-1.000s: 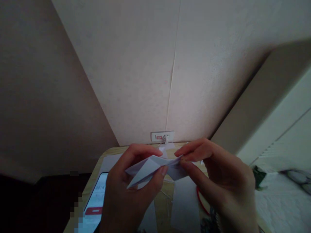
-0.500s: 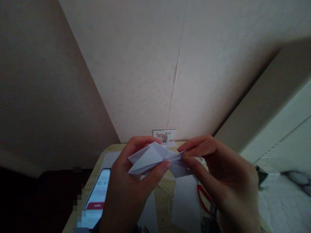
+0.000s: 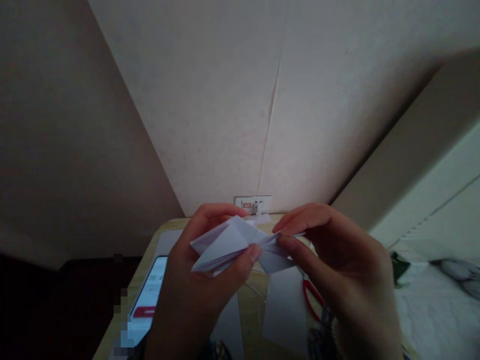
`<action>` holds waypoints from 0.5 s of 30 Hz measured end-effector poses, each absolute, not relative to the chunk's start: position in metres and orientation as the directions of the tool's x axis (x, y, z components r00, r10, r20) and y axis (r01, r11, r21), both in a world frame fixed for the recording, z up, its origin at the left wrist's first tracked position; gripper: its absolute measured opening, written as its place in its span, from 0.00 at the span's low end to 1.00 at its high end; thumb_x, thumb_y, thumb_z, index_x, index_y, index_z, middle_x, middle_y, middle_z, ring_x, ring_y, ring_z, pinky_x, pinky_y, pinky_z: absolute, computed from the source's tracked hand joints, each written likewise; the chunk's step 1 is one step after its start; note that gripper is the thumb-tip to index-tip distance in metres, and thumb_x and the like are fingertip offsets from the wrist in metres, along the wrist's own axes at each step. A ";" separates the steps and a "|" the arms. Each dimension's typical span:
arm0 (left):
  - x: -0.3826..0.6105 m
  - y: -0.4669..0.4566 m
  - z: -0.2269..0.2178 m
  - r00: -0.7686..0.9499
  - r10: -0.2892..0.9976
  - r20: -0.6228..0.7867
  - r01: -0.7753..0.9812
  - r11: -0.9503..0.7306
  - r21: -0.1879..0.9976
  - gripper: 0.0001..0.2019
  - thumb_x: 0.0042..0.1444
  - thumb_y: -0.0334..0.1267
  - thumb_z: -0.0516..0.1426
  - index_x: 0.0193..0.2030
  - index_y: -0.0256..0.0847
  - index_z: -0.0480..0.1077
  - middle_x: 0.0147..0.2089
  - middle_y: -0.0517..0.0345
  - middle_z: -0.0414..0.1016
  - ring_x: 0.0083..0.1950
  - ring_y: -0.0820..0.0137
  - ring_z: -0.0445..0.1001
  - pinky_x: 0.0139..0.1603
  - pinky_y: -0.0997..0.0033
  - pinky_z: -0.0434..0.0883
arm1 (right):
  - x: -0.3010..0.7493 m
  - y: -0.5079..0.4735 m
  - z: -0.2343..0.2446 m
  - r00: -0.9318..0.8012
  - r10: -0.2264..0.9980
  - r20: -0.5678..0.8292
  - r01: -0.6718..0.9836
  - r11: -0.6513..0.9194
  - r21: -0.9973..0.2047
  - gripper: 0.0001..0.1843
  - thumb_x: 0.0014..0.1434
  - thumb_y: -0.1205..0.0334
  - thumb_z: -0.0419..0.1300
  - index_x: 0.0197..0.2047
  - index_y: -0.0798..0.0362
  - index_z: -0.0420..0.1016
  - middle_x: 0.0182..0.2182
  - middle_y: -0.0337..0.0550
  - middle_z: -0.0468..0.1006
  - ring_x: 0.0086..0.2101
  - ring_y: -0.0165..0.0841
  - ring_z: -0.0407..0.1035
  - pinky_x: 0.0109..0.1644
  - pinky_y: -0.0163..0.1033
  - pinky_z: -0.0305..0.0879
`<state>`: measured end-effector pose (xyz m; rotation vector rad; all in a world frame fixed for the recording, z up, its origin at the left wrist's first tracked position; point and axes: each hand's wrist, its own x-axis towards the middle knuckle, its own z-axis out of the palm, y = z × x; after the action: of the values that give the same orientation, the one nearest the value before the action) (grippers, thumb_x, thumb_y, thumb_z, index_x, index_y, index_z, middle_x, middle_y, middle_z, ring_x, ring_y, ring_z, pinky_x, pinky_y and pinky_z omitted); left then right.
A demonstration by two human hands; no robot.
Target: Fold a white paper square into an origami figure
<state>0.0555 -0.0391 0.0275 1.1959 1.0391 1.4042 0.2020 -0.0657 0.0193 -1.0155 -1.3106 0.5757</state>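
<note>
A folded white paper piece (image 3: 228, 242) with several pleats and pointed corners is held up over the table between both hands. My left hand (image 3: 204, 280) grips its left part, thumb in front near the middle and fingers behind. Thumb and fingertips of my right hand (image 3: 330, 265) pinch the narrow, gathered part on the right, and a thin tip pokes out past them. Below that pinch a flat flap of the paper hangs down. The fingers behind the paper are partly hidden.
A phone (image 3: 148, 295) showing a timer lies at the table's left. White paper sheets (image 3: 285, 310) rest on the wooden table (image 3: 253, 320), beside red-handled scissors (image 3: 312, 300). A wall socket (image 3: 252, 204) with a plug is behind. White bedding (image 3: 435, 310) is at right.
Both hands and the paper have shifted slightly left and up in view. The right fingertips have slid inward along the gathered part, so a thin tip now shows beyond them.
</note>
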 end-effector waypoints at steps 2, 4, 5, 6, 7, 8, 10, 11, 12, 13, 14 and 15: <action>0.057 -0.039 0.029 -0.033 0.992 0.125 -0.163 -0.129 0.978 0.17 0.41 0.27 0.71 0.36 0.53 0.80 0.26 0.76 0.76 0.25 0.80 0.75 0.25 0.89 0.70 | 0.202 -0.067 0.019 0.219 0.829 0.514 0.184 0.482 -0.857 0.09 0.62 0.69 0.68 0.35 0.44 0.81 0.31 0.28 0.80 0.33 0.24 0.74 0.38 0.28 0.70; 0.058 -0.039 0.029 -0.038 0.993 0.108 -0.180 -0.113 0.977 0.17 0.41 0.26 0.71 0.35 0.53 0.80 0.26 0.75 0.78 0.25 0.80 0.75 0.26 0.88 0.71 | 0.201 -0.069 0.018 0.233 0.825 0.515 0.174 0.486 -0.857 0.09 0.62 0.70 0.68 0.33 0.45 0.80 0.32 0.28 0.81 0.34 0.24 0.74 0.36 0.27 0.69; 0.059 -0.040 0.029 -0.044 0.993 0.111 -0.177 -0.117 0.977 0.16 0.41 0.26 0.71 0.35 0.52 0.79 0.27 0.75 0.78 0.25 0.80 0.75 0.26 0.88 0.72 | 0.200 -0.069 0.018 0.245 0.828 0.504 0.170 0.475 -0.863 0.09 0.62 0.70 0.68 0.33 0.45 0.80 0.32 0.28 0.81 0.35 0.24 0.75 0.36 0.26 0.69; 0.059 -0.040 0.029 -0.053 0.992 0.118 -0.168 -0.126 0.978 0.15 0.41 0.27 0.70 0.34 0.51 0.79 0.26 0.75 0.78 0.24 0.79 0.74 0.25 0.88 0.71 | 0.199 -0.069 0.018 0.254 0.834 0.490 0.159 0.463 -0.872 0.09 0.62 0.70 0.68 0.33 0.45 0.80 0.32 0.29 0.81 0.35 0.24 0.75 0.36 0.26 0.69; 0.059 -0.040 0.029 -0.058 0.990 0.127 -0.155 -0.134 0.979 0.14 0.42 0.28 0.70 0.34 0.51 0.78 0.25 0.75 0.77 0.24 0.79 0.74 0.24 0.87 0.71 | 0.198 -0.068 0.018 0.238 0.833 0.499 0.152 0.476 -0.866 0.09 0.61 0.70 0.69 0.32 0.46 0.80 0.32 0.28 0.81 0.34 0.24 0.75 0.35 0.26 0.69; 0.059 -0.040 0.029 -0.061 0.990 0.130 -0.139 -0.137 0.981 0.14 0.42 0.29 0.70 0.34 0.50 0.77 0.25 0.75 0.77 0.23 0.79 0.73 0.24 0.87 0.70 | 0.198 -0.068 0.018 0.231 0.838 0.494 0.141 0.474 -0.869 0.09 0.61 0.69 0.70 0.32 0.46 0.80 0.31 0.28 0.81 0.33 0.24 0.75 0.35 0.26 0.69; 0.058 -0.040 0.028 -0.050 0.992 0.119 -0.115 -0.124 0.986 0.13 0.42 0.31 0.70 0.34 0.50 0.76 0.25 0.74 0.77 0.23 0.79 0.73 0.23 0.87 0.70 | 0.197 -0.066 0.018 0.219 0.851 0.477 0.120 0.461 -0.879 0.08 0.61 0.68 0.70 0.34 0.45 0.80 0.31 0.29 0.81 0.32 0.24 0.75 0.35 0.27 0.70; 0.058 -0.040 0.028 -0.041 0.993 0.109 -0.110 -0.113 0.987 0.13 0.42 0.32 0.69 0.34 0.50 0.76 0.25 0.74 0.78 0.23 0.78 0.74 0.23 0.86 0.70 | 0.197 -0.065 0.018 0.222 0.862 0.455 0.116 0.440 -0.890 0.07 0.61 0.68 0.70 0.35 0.45 0.80 0.31 0.29 0.81 0.33 0.25 0.76 0.36 0.27 0.70; 0.057 -0.040 0.028 -0.036 0.994 0.101 -0.108 -0.104 0.989 0.12 0.42 0.32 0.69 0.34 0.49 0.75 0.25 0.74 0.78 0.23 0.78 0.74 0.24 0.86 0.70 | 0.198 -0.064 0.019 0.228 0.872 0.433 0.119 0.416 -0.901 0.06 0.62 0.67 0.69 0.37 0.45 0.80 0.32 0.29 0.82 0.34 0.26 0.76 0.36 0.28 0.71; 0.057 -0.040 0.028 -0.035 0.995 0.096 -0.107 -0.099 0.989 0.12 0.42 0.32 0.68 0.33 0.49 0.75 0.25 0.74 0.78 0.24 0.78 0.74 0.24 0.86 0.70 | 0.199 -0.063 0.019 0.224 0.883 0.413 0.133 0.392 -0.910 0.06 0.62 0.67 0.69 0.38 0.45 0.80 0.33 0.30 0.82 0.35 0.27 0.77 0.37 0.29 0.71; 0.057 -0.040 0.029 -0.037 0.995 0.093 -0.106 -0.096 0.990 0.12 0.43 0.32 0.68 0.33 0.50 0.75 0.25 0.74 0.78 0.24 0.78 0.74 0.24 0.86 0.70 | 0.201 -0.062 0.020 0.196 0.891 0.409 0.161 0.382 -0.910 0.05 0.62 0.66 0.69 0.40 0.45 0.80 0.34 0.32 0.83 0.35 0.28 0.77 0.36 0.30 0.70; 0.056 -0.041 0.029 -0.041 0.995 0.089 -0.104 -0.093 0.990 0.12 0.43 0.31 0.68 0.33 0.50 0.74 0.24 0.74 0.78 0.24 0.78 0.74 0.24 0.85 0.70 | 0.202 -0.062 0.020 0.166 0.900 0.403 0.194 0.370 -0.908 0.04 0.62 0.65 0.69 0.39 0.46 0.80 0.34 0.33 0.83 0.36 0.29 0.77 0.36 0.31 0.70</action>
<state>0.0563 -0.0406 0.0290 1.1788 1.1115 1.3514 0.2020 -0.0619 0.0202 -1.1068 -1.3324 0.6866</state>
